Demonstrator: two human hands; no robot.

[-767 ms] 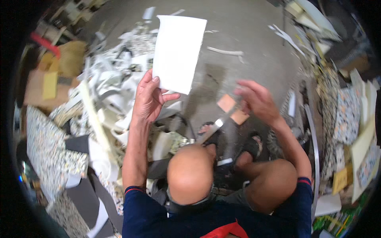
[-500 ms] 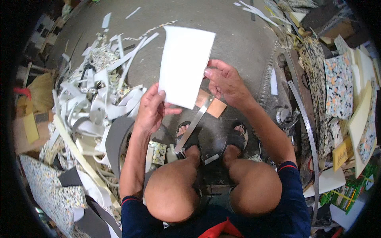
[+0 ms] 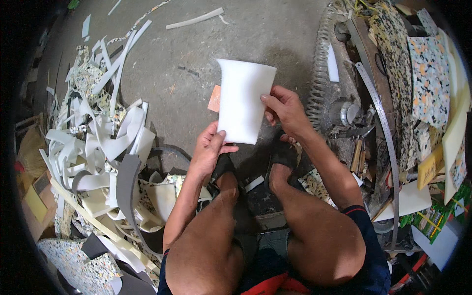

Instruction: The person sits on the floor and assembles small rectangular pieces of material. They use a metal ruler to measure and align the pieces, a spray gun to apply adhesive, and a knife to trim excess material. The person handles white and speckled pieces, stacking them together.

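Observation:
A white foam sheet [image 3: 244, 101], tapering toward me and flared at its far left corner, is held up over the floor between my hands. My left hand [image 3: 209, 150] pinches its near left corner, thumb on top and fingers underneath. On the right edge, my right hand [image 3: 286, 109] grips with its thumb on the face and the other fingers curled behind. An orange-brown flat piece [image 3: 214, 100] on the floor pokes out past the sheet's left edge; the rest of it is hidden.
White and grey foam offcuts [image 3: 98, 162] heap up at my left. On my right are a coiled hose [image 3: 317, 73], a long metal ruler [image 3: 378, 108], a round metal part [image 3: 344, 114] and speckled foam slabs [image 3: 428, 73]. A pale strip [image 3: 194, 18] lies on the floor ahead.
The view has shifted, and the sheet appears lower and further right, still in both hands. The metal strip seen before near my feet is out of sight; the brown piece shows left of the sheet.

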